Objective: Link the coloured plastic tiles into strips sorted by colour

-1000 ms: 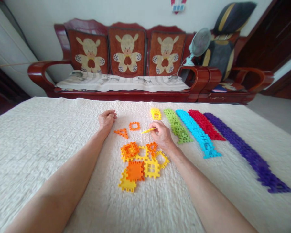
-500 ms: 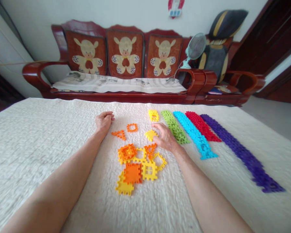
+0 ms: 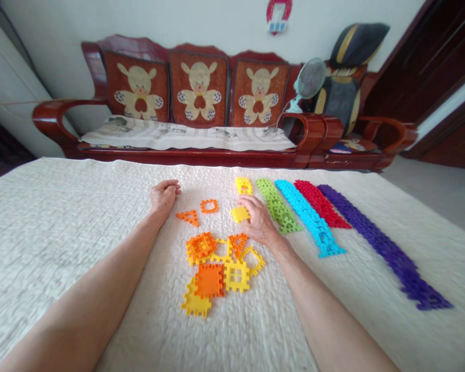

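My right hand (image 3: 258, 219) has its thumb and fingers around the right side of a yellow square piece (image 3: 239, 214), gripping it at the cloth. Just beyond lie overlapping yellow pieces (image 3: 244, 186). My left hand (image 3: 165, 195) rests with curled fingers on the cloth; whether anything is inside is hidden. Near it are an orange triangle (image 3: 188, 217) and an orange square frame (image 3: 209, 206). Closer to me is a loose pile with a solid orange square (image 3: 210, 280), a yellow window piece (image 3: 236, 275) and a yellow square (image 3: 196, 300).
Rows of joined pieces lie to the right: green (image 3: 279, 205), light blue (image 3: 310, 217), red (image 3: 321, 202) and purple (image 3: 383, 245). A quilted cream cloth (image 3: 62, 232) covers the table. Beyond it stand a wooden sofa (image 3: 186, 157) and a small fan (image 3: 311, 78).
My right hand has closed more over the yellow square, its fingers now reaching the far edge. The camera view has shifted slightly; my left hand stays at its place.
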A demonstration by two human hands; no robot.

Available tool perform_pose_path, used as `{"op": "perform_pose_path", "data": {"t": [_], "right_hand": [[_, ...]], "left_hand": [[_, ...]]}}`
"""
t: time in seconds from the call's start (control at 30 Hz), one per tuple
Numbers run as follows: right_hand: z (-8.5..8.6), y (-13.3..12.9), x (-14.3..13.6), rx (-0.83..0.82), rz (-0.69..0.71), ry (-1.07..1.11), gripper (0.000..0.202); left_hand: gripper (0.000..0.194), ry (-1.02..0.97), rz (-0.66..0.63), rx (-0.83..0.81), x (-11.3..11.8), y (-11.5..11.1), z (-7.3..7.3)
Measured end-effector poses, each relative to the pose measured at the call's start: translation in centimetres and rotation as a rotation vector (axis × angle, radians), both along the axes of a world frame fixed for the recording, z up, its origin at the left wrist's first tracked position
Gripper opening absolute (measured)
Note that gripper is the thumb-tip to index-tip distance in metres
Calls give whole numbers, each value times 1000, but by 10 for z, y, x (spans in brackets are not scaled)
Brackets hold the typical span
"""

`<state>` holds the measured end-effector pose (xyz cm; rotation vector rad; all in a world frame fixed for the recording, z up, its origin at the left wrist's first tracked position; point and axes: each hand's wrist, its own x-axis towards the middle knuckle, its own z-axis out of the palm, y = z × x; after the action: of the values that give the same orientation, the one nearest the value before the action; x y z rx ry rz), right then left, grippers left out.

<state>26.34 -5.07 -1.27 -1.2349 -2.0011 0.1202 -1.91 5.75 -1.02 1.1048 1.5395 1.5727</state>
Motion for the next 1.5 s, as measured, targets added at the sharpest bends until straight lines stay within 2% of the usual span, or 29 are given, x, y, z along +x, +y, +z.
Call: {"op": "perform_pose_path", "data": {"t": [0.1, 0.17, 0.3, 0.43, 0.6, 0.7, 0.8, 1.1, 1.27, 1.33, 1.5], "right_hand": [[-1, -3, -4, -61, -196, -44, 50], [-1, -6, -7, -113, -257, -104, 49], [-2, -6, -7, -123, -162, -38, 43], [-2, -6, -6, -110, -75, 50, 50], [-1, -8, -10, -129, -174, 22, 54], [-2, -8, -13, -145, -230, -34, 47], [-4, -8, -12, -150, -211, -41, 39], [-1, -10, -10, -140, -150, 0, 45], [-3, -10, -15, -118, -369, -53, 56], [-5, -10, -15, -116, -418, -87, 57], [-7, -8, -13, -66, -349, -79, 51]], "left_hand": [[29, -1, 11, -18, 0, 1, 1], [28, 4, 16, -27, 0, 1, 1], [26, 17, 3, -30, -4, 3, -2], [24, 18, 14, -32, -6, 4, -5], [21, 6, 31, -41, -5, 3, -1], [21, 10, 46, -56, -3, 1, 2], [21, 11, 47, -64, -2, 1, 3], [24, -8, 20, -41, -5, 2, -2], [23, -16, 6, -33, -5, 3, -2], [23, -20, 11, -35, -4, 3, -1], [26, -15, 9, -19, -2, 1, 1]]}}
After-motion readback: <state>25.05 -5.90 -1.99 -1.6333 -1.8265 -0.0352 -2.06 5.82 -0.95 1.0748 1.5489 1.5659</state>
